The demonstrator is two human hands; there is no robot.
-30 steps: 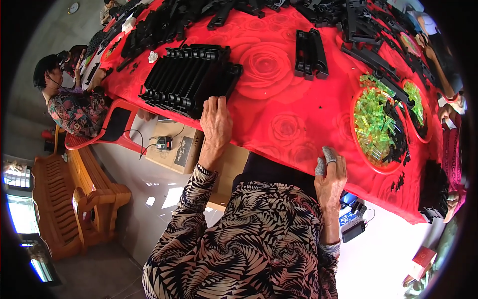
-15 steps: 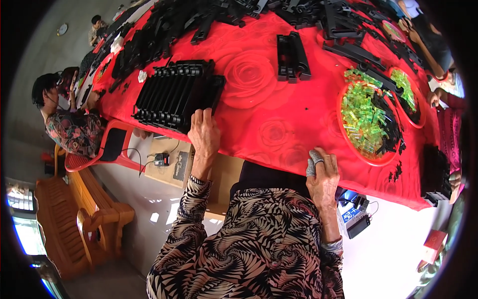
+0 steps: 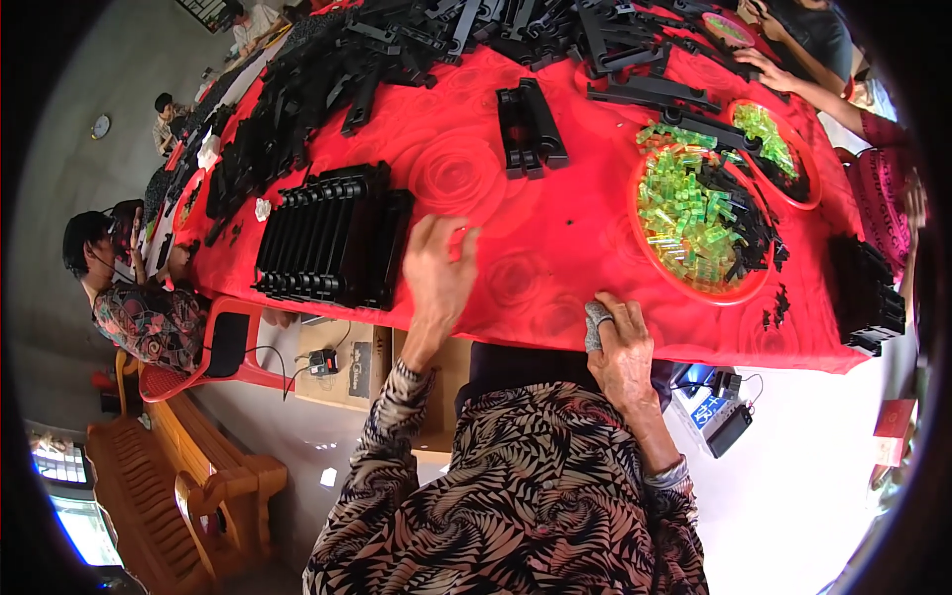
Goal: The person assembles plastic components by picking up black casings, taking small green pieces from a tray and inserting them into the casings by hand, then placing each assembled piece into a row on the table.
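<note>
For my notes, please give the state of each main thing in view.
Left grip: open, apparently empty
Right grip: loosely curled, contents unclear
Left black row: neatly aligned
Centre black pieces: lying close together
Far black heap: jumbled
Near red basin: holding green pieces, black bits
Red cloth: spread out

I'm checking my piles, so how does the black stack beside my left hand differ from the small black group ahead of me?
The black stack has many parts packed side by side; the small black group has only a few. The black stack sits close to the red cloth's near edge, the small black group farther back. Both lie on that cloth.
</note>
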